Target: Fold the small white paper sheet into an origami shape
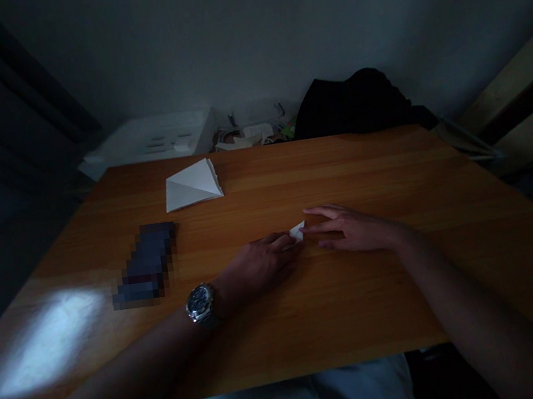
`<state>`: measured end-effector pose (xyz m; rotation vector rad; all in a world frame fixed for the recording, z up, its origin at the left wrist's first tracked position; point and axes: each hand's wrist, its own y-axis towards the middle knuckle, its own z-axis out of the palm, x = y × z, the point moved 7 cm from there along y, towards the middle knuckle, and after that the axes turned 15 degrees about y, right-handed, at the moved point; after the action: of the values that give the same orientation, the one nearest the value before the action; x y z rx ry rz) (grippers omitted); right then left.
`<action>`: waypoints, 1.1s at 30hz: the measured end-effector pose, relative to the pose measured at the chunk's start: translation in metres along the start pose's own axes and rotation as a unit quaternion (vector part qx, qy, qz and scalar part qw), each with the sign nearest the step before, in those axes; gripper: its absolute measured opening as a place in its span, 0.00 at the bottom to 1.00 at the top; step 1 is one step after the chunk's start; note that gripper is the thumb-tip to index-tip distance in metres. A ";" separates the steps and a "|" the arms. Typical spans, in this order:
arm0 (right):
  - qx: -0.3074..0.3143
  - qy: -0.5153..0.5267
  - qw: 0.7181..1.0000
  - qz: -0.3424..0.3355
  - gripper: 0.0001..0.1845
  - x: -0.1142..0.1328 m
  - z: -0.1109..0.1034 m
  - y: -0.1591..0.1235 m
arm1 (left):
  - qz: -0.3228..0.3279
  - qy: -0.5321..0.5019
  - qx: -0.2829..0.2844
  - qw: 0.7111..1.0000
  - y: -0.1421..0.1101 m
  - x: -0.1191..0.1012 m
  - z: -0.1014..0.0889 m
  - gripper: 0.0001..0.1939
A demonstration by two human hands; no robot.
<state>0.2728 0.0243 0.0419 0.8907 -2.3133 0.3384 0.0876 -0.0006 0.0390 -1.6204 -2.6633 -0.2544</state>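
A small piece of folded white paper (298,230) lies on the wooden table, its pointed end showing between my two hands. The fingers of my left hand (265,261) press together over its near left part and hide the rest of it. My right hand (355,227) rests low over the table just to the right, fingers spread. One of its fingertips reaches the paper's right edge; whether it presses on it I cannot tell. A wristwatch (200,301) with a metal band is on my left wrist.
A larger folded sheet of white paper (193,184) lies at the back left of the table (284,346). Nearer on the left is a dark, pixelated flat object (147,263). Behind the far edge are a white container (156,135), small clutter (253,133) and black cloth (356,103).
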 end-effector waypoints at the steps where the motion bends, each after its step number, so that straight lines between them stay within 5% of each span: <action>1: 0.005 -0.002 1.000 0.002 0.26 0.000 0.001 -0.001 | 0.001 -0.001 0.000 1.000 0.000 0.000 0.001 0.21; 12: -0.001 0.003 1.000 -0.005 0.23 -0.007 0.006 0.000 | 0.007 -0.014 0.002 1.000 0.000 0.001 -0.003 0.21; 23: -0.004 0.001 1.000 0.017 0.32 -0.011 0.003 -0.001 | 0.006 0.008 0.014 1.000 -0.001 0.000 -0.003 0.22; 33: -0.037 -0.028 0.999 0.000 0.27 -0.009 0.003 0.002 | 0.011 -0.007 -0.004 1.000 0.001 -0.001 -0.005 0.22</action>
<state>0.2749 0.0292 0.0334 0.8736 -2.3613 0.2282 0.0880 -0.0017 0.0436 -1.6582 -2.6577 -0.2546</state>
